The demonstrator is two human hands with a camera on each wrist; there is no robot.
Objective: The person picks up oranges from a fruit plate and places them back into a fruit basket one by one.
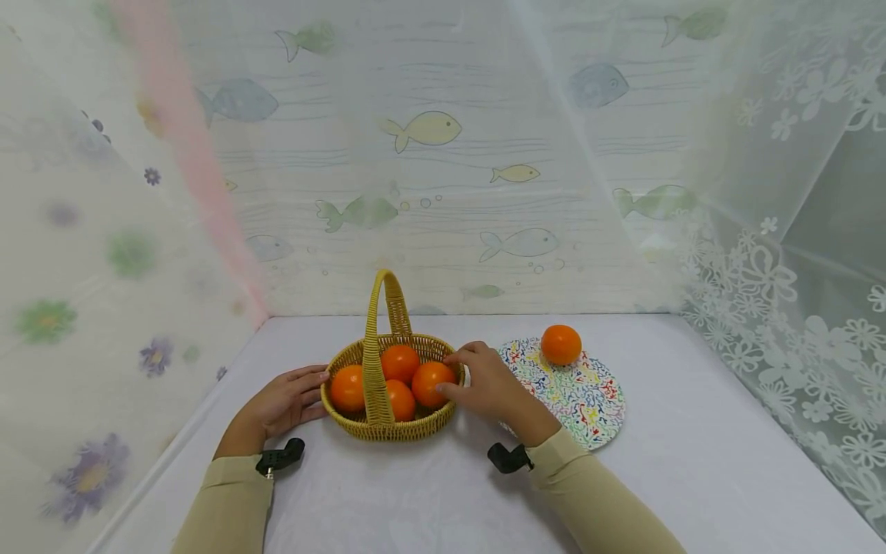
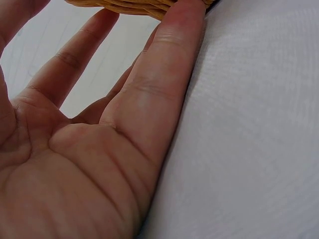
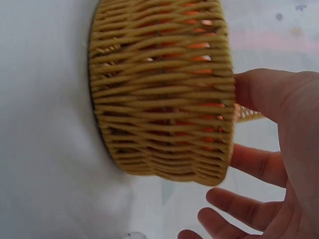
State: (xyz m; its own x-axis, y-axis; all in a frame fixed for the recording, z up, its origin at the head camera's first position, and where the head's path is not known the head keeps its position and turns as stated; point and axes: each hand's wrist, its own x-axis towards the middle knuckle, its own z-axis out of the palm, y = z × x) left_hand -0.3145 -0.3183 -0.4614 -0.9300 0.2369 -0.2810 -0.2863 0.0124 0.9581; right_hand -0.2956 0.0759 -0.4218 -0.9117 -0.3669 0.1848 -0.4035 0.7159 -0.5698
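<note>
A yellow woven basket with a tall arched handle stands on the table, several oranges in it. My right hand reaches over its right rim, thumb and index finger pinching the rightmost orange. In the right wrist view those two digits pass behind the basket's wall, while the other fingers spread outside it. At the basket's left end, my left hand touches the side with lightly bent, spread fingers. The left wrist view shows those fingertips at the woven base, the hand's edge along the tabletop.
To the right lies a round, colour-speckled mat with a single orange near its far edge. A white cloth covers the table. Behind hangs a curtain printed with fish, and patterned sheer curtains flank both sides.
</note>
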